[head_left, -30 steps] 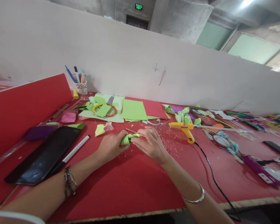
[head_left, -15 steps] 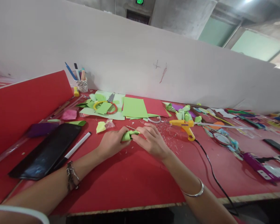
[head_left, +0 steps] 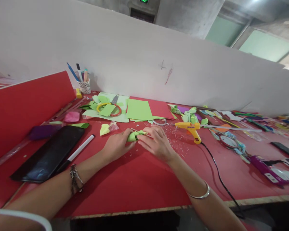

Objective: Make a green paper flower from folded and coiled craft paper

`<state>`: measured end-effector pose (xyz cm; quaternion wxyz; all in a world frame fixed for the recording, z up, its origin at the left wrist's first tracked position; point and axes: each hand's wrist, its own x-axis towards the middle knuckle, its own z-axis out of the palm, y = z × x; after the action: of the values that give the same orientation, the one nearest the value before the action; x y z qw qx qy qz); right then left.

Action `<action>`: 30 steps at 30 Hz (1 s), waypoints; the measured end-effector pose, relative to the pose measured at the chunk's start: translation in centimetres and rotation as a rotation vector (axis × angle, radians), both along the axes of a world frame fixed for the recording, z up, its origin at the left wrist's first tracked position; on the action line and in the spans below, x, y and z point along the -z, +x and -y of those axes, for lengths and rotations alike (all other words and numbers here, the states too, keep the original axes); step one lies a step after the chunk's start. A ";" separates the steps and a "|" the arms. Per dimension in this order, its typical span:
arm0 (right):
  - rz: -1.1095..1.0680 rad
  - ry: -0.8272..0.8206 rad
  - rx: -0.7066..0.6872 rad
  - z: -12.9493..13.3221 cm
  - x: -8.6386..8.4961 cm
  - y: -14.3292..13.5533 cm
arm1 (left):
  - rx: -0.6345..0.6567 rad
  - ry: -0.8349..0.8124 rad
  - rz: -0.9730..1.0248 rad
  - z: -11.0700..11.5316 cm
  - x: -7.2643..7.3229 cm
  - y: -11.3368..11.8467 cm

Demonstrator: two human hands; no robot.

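A rolled piece of green paper (head_left: pixel 133 136) is held between my two hands, just above the red table (head_left: pixel 135 189). My left hand (head_left: pixel 117 142) is closed around its left end. The fingers of my right hand (head_left: pixel 157 143) are closed at its right end, where a twisted tip and a thin stick show. Part of the roll is hidden by my fingers. Beyond my left hand lies a crumpled yellow piece (head_left: pixel 104 129) beside a clear wrapper. To the right of my right hand rests a yellow glue gun (head_left: pixel 189 128) with a glue stick in its back.
Scissors (head_left: pixel 109 109) lie on green paper scraps at the back, beside green sheets (head_left: pixel 139 109). Rolled green paper pieces (head_left: pixel 190 116) are at the back right. A black pouch (head_left: pixel 50 154) and a marker (head_left: pixel 80 148) lie left. The glue gun's cord (head_left: pixel 218 171) runs over the front edge.
The green roll has turned slightly in my hands, and its twisted right end shows more. My right fingers have shifted along that end. The things on the table stay where they were.
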<state>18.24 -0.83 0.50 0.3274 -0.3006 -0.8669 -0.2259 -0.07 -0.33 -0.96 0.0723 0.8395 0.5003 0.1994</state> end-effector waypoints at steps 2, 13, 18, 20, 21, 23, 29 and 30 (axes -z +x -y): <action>-0.032 -0.013 0.016 0.0 0.0 0.0 | 0.024 -0.006 0.021 0.0 0.0 0.0; -0.350 -0.170 0.012 0.1 0.1 0.1 | 0.033 -0.077 0.091 0.0 0.1 0.0; -0.804 -0.654 -0.124 -0.1 1.1 -1.0 | 0.110 -0.116 0.166 0.2 0.4 0.2; -0.848 -0.858 -0.249 -0.1 1.6 -1.5 | 0.123 -0.122 0.182 0.3 0.5 0.3; -0.850 -0.927 -0.300 -0.1 1.8 -1.8 | 0.129 -0.126 0.188 0.4 0.6 0.4; -0.852 -0.999 -0.362 0.0 1.9 -2.1 | 0.146 -0.144 0.204 0.5 0.7 0.5; -0.829 -0.988 -0.372 0.2 1.6 -1.9 | 0.304 -0.194 0.298 0.2 0.9 0.3; -0.817 -0.979 -0.368 0.2 1.5 -1.9 | 0.325 -0.181 0.302 0.0 0.9 0.2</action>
<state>16.36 -1.06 -1.02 0.4885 -0.3231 -0.7128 0.3858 0.18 -0.35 -1.82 0.2524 0.8597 0.3579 0.2629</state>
